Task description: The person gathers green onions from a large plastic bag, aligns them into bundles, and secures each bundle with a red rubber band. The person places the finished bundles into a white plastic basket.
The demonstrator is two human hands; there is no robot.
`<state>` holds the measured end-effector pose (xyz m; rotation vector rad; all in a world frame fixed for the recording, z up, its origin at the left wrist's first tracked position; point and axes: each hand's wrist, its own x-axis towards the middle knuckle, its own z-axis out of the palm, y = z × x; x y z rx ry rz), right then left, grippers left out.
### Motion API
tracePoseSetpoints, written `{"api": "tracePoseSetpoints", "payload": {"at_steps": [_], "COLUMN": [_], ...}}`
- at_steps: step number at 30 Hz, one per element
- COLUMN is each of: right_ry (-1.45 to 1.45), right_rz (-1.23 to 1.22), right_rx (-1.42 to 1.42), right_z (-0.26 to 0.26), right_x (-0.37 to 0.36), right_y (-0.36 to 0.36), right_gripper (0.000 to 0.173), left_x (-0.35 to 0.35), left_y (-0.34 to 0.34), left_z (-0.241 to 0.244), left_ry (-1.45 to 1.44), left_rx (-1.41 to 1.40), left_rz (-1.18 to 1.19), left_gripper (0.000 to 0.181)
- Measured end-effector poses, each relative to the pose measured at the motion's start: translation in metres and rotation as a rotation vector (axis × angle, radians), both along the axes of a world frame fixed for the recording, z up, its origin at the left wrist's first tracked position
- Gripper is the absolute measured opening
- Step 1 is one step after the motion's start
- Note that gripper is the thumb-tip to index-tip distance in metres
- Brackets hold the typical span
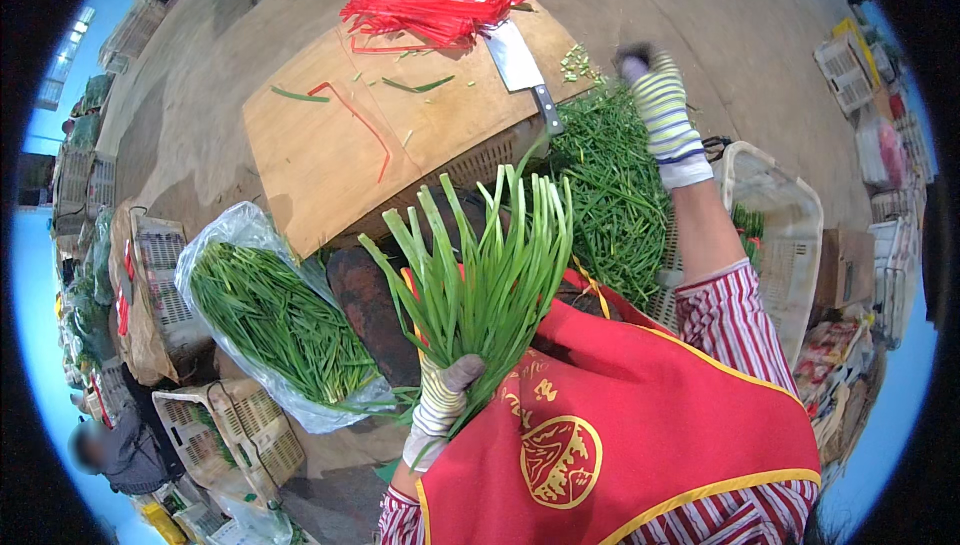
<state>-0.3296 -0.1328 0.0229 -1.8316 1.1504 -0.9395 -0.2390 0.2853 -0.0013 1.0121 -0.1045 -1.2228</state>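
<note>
My left hand (442, 395), in a striped knit glove, is closed around a bunch of long green leaf vegetables (480, 267), like garlic chives, with the pale ends fanned upward. My right hand (652, 72), gloved alike, is raised beyond a heap of green trimmings (615, 185); its fingers are blurred, so whether they hold anything cannot be told. On the wooden board (315, 140) lie a cleaver (517, 57) with a black handle, a pile of red ties (435, 12), one loose red tie (367, 124) and leaf scraps.
A plastic bag of green leaves (277, 320) lies left of my knees. Plastic crates stand at the lower left (225, 432) and at the right (795, 245), the right one with tied greens. A person (127, 447) is at the far lower left. More crates line both sides.
</note>
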Motion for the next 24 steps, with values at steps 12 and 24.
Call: {"api": "tracePoseSetpoints", "payload": {"at_steps": [12,24], "right_ry": [-0.564,-0.55], "right_rz": [0.928,0.954], "right_rx": [1.017,1.147], "right_z": [-0.054,0.01], "right_x": [0.024,0.026], "right_y": [0.187,0.197], "right_gripper": [0.028,0.076], "left_x": [0.001,0.006], "left_y": [-0.007,-0.017], "left_z": [0.012,0.011], "left_ry": [0.059,-0.215], "left_rx": [0.072,0.026], "left_rz": [0.025,-0.057], "left_gripper": [0.082,0.062]}}
